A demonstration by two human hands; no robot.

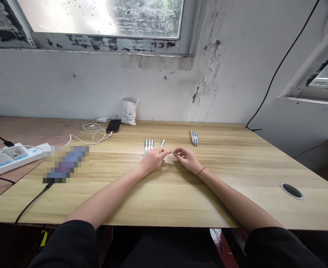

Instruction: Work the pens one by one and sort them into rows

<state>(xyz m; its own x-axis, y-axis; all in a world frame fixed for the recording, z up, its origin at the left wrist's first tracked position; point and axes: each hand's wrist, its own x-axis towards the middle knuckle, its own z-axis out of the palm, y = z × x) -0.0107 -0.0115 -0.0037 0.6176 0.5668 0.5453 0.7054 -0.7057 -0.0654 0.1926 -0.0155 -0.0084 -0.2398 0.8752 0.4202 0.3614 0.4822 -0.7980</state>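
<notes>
My left hand [155, 159] and my right hand [188, 160] meet fingertip to fingertip just above the table. Both are closed in a pinch around something small and thin, too tiny to make out. Right behind my left hand lie several pens [149, 143] in blue and white, side by side, their near ends partly hidden by the hand. A single white pen [163, 142] with a greenish end rests a little to their right, its near end close to my left fingers. Farther back, beyond my right hand, another group of pens [194, 137] lies close together.
A white packet [129, 111] stands against the wall, with a dark phone [114, 125] and white cables [94, 128] beside it. To the left are a blurred-out device [66, 163] on a black cable and a power strip [17, 160]. A round grommet [292, 190] sits in the tabletop at right.
</notes>
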